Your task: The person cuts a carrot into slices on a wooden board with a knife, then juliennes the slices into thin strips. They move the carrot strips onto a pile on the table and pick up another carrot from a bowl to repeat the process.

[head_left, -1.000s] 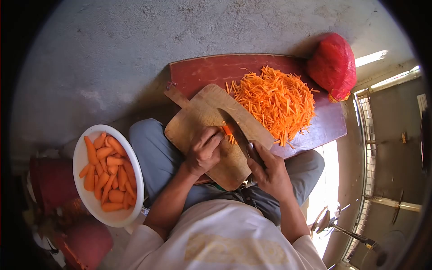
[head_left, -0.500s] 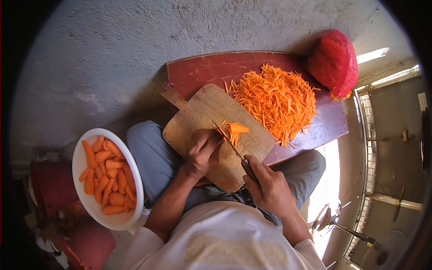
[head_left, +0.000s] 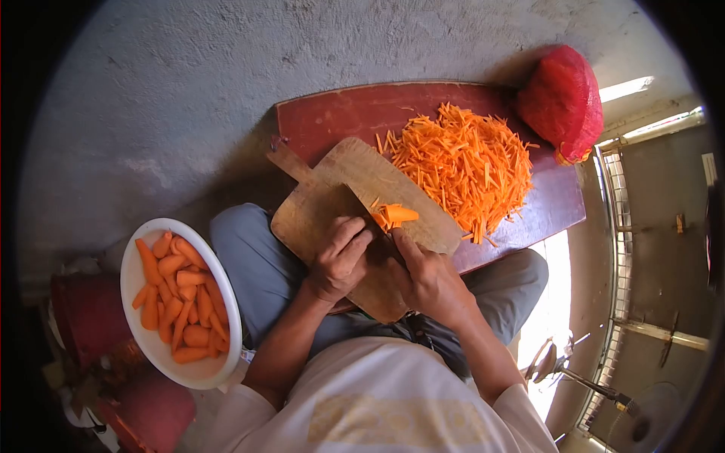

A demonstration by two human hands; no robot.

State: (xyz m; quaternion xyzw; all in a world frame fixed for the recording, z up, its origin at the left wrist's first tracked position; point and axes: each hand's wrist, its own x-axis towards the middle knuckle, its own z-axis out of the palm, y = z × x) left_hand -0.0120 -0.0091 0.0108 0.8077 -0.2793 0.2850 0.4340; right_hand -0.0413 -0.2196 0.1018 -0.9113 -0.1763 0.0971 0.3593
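Observation:
A wooden cutting board [head_left: 317,204] rests slantwise over my lap and the red table's edge. My right hand [head_left: 434,279] is wrapped round a kitchen knife [head_left: 361,206], whose dark blade stretches up and left across the board. Against the blade's right side are a piece of carrot [head_left: 400,214] and some cut strips. My left hand [head_left: 341,260] is closed, fingers curled close to the blade on its left side; whatever they grip is hidden. Beyond the board, a large heap of carrot strips [head_left: 468,170] lies on the red table [head_left: 332,113].
At my left is a white basin [head_left: 232,332] of peeled whole carrots [head_left: 185,294]. A red mesh bag [head_left: 560,102] stands at the table's far right corner, near the rough wall [head_left: 226,83]. A fan [head_left: 642,426] shows at lower right.
My right hand has moved up and left with the knife, close to the carrot piece. The blade now reaches farther up the board. My left hand has barely shifted.

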